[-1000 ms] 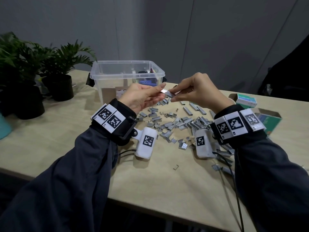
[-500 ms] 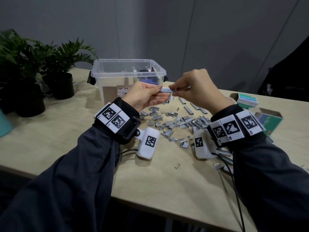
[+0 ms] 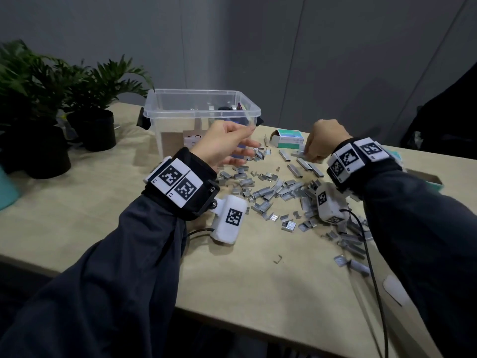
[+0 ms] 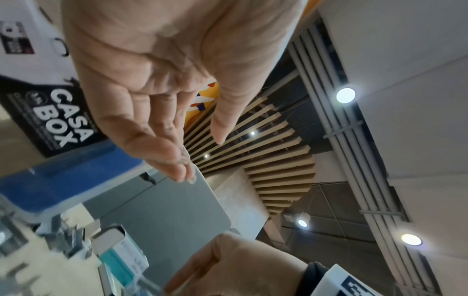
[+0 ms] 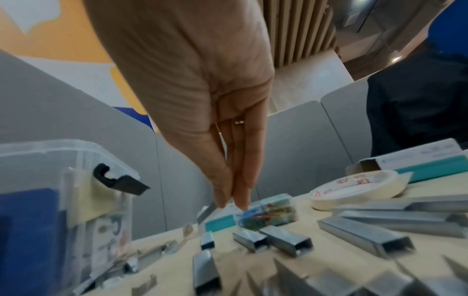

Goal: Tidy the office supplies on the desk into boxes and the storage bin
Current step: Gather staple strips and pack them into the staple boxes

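Note:
Loose silver staple strips (image 3: pixel 273 189) lie scattered across the beige desk (image 3: pixel 103 208). My right hand (image 3: pixel 309 153) reaches down at the pile's far edge, beside an open teal-and-white staple box (image 3: pixel 287 138). In the right wrist view, the thumb and fingers of that hand (image 5: pixel 230 204) pinch a short staple strip (image 5: pixel 206 213) just above the desk. My left hand (image 3: pixel 251 138) hovers in front of the clear storage bin (image 3: pixel 201 99), fingers relaxed. The left wrist view shows this hand (image 4: pixel 202 158) with an empty palm.
Potted plants (image 3: pixel 85 104) stand at the back left. A second teal box (image 3: pixel 426 178) lies at the right edge. In the right wrist view a tape roll (image 5: pixel 354 188) and a clear case of coloured paper clips (image 5: pixel 268 212) sit behind long staple strips (image 5: pixel 364 238).
Both hands held one staple strip together above the pile. The left hand has let go and opened; the right hand has carried the strip away, down toward the staple box.

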Tool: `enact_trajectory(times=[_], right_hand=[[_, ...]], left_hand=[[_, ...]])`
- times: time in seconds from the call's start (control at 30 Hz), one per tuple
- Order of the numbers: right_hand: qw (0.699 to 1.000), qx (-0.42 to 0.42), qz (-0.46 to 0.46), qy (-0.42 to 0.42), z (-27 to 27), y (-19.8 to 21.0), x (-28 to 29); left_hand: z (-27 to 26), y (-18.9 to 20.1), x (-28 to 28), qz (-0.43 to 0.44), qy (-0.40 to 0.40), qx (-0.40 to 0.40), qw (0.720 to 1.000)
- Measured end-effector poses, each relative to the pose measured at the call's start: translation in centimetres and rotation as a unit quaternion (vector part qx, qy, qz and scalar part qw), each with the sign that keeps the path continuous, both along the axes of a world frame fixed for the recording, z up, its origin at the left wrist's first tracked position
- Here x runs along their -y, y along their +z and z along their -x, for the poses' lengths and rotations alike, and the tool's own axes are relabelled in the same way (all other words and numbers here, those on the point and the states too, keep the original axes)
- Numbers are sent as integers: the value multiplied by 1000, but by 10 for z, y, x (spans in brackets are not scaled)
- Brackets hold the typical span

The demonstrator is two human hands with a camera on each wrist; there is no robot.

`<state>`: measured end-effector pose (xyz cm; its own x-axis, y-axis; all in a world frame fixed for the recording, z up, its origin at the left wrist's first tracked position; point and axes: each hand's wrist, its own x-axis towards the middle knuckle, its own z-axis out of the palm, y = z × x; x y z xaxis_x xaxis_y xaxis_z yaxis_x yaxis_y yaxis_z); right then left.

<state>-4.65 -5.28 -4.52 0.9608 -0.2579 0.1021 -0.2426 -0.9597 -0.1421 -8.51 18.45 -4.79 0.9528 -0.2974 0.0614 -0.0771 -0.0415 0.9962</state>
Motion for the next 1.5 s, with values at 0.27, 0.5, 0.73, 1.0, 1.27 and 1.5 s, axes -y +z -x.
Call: enact_trajectory(times=[0.27,0.5,0.73,1.0,1.27,1.5], right_hand=[[999,-25,-26,16,-20,-5,-13],[993,17,-112,23,-7,13,-22],[960,121,-252,-6,54,32,19],[951,240,-163,-106,85,68,89],[949,232,-138,-164,124,70,133],[947,202,-176,-177,144,63,154]], left_hand=[[-9,4,-7,12,77,31,996],[-11,0,-6,-15,56,42,997],[-4,4,16,-117,-35,64,990],[18,38,125,-293,-180,271,899],[34,21,225,-312,-280,242,875],[29,10,263,-325,-285,242,868]])
